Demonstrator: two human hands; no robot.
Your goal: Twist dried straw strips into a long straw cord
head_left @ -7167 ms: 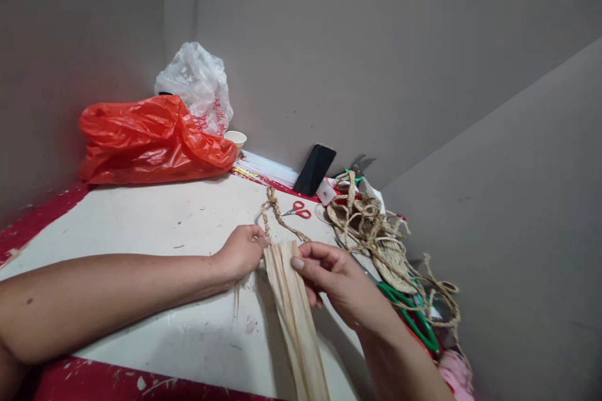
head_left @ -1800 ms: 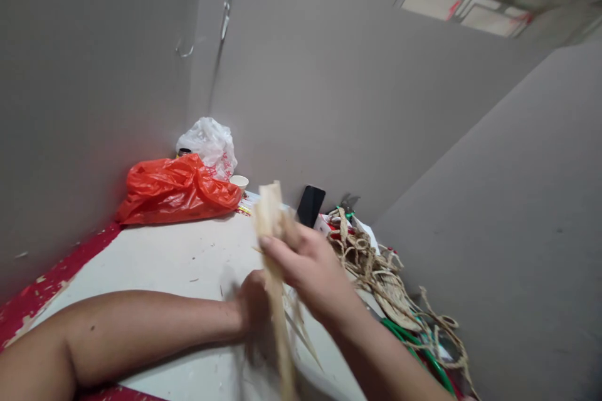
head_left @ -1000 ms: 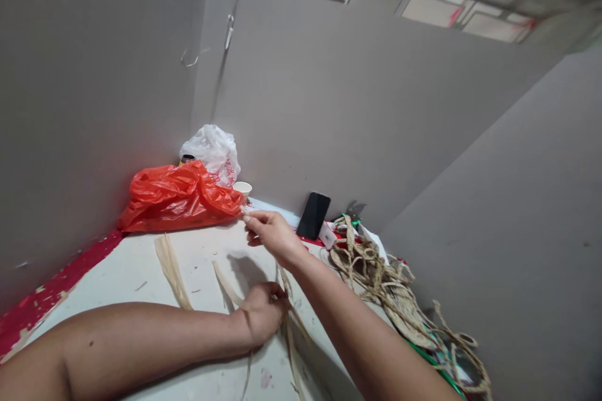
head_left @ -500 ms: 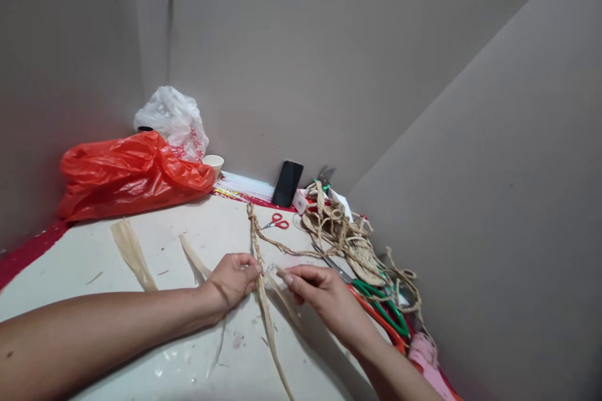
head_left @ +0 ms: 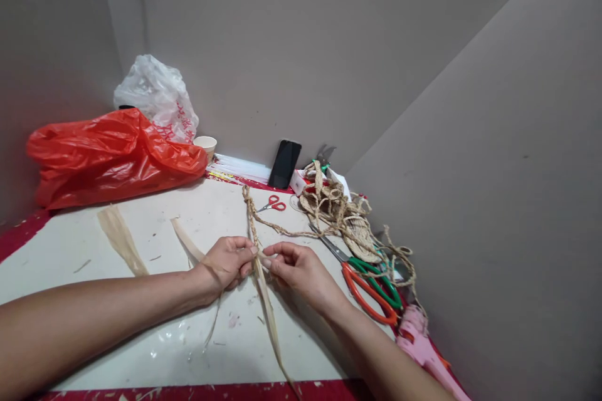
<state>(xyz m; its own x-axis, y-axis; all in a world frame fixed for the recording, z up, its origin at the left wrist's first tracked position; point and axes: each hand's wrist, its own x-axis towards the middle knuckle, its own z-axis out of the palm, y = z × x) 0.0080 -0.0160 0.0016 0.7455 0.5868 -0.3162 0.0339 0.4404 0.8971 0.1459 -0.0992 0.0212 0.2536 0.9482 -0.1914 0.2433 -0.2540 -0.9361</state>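
Note:
A braided straw cord (head_left: 251,223) lies on the white board, its knotted end pointing away from me. My left hand (head_left: 230,261) pinches the braid where the loose strands begin. Close beside it, my right hand (head_left: 296,268) is closed with thumb and forefinger on a pale straw strand coming off the braid. Another long strand (head_left: 269,313) hangs from the braid toward the near edge. A narrow straw strip (head_left: 185,239) runs beneath my left hand, and a wider strip (head_left: 121,239) lies farther left.
Small red-handled scissors (head_left: 274,202) lie beyond the braid. To the right are a heap of braided cord (head_left: 333,207), large scissors with orange and green handles (head_left: 369,288) and a pink tool (head_left: 421,344). A phone (head_left: 285,164), paper cup (head_left: 205,146) and red plastic bag (head_left: 117,156) line the back.
My right hand has moved left, up against my left hand at the braid, with the strand drawn across. The view has tilted slightly down, showing the board's near edge.

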